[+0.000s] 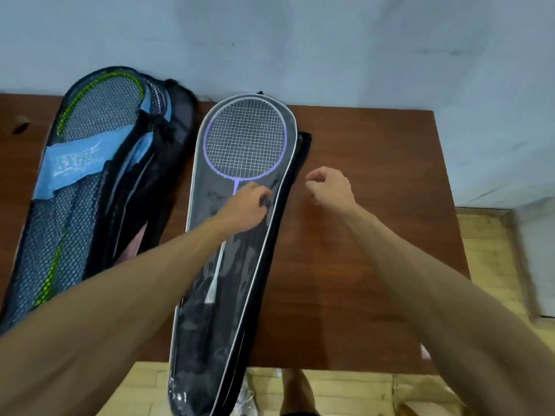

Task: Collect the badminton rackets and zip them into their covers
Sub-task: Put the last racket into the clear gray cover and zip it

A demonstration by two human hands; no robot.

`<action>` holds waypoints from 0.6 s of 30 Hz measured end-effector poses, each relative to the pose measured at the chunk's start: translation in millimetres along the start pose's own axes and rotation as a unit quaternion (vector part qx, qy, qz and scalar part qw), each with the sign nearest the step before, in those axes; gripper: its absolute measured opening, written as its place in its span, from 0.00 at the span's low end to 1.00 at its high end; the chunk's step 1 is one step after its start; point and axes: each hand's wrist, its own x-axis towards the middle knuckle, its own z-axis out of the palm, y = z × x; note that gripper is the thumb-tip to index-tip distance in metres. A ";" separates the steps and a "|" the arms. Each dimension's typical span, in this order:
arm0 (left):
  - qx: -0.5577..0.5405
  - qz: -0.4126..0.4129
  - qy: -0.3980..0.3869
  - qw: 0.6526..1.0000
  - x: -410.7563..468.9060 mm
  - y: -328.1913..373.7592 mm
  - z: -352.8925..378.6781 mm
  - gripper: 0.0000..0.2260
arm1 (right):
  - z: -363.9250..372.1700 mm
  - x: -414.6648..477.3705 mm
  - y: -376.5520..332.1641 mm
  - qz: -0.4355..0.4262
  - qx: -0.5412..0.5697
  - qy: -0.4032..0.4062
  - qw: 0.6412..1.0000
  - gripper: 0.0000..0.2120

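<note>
Seen from the head camera, a dark reddish-brown wooden table (375,250) stands against a pale blue wall (330,40), with yellowish plank flooring (486,265) showing at 3 and 6 o'clock. At centre lies a long black see-through racket cover with white piping (240,280), its foot overhanging the table's near edge at 6 o'clock. Inside it rests a purple-framed badminton racket with white strings (244,138), head toward 12 o'clock, its white shaft running down under the clear panel. The left hand (244,207) rests on the cover just below the racket's throat, fingers curled and pinching something small and dark at the cover's right edge; what it is cannot be told. The right hand (329,186) hovers above bare tabletop at 3 o'clock of the cover, apart from it, fingers loosely curled inward and holding nothing visible. At 9 o'clock, a black mesh racket bag with a light-blue logo band (75,166) lies lengthwise, a green-and-yellow framed racket (99,88) visible through the mesh. A bare foot (295,391) shows on the floor at 6 o'clock.
</note>
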 end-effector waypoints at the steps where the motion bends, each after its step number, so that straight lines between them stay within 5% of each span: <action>1: 0.036 -0.006 0.024 0.999 12.6 0.8 -0.8 0.12 | -2.8 17.2 -2.8 -0.006 -0.007 0.001 1.000 0.10; 4: 0.126 -0.012 0.070 0.989 44.8 0.4 -3.9 0.16 | -5.4 65.1 -9.0 -0.031 -0.023 0.000 0.999 0.12; 8: 0.163 0.012 0.031 0.986 66.5 -11.5 -0.2 0.32 | 3.6 107.9 -11.5 -0.027 -0.054 -0.030 0.998 0.18; 18: 0.244 0.030 0.027 0.969 78.3 -27.3 8.5 0.33 | 18.0 137.7 -17.0 -0.016 -0.097 0.025 0.995 0.12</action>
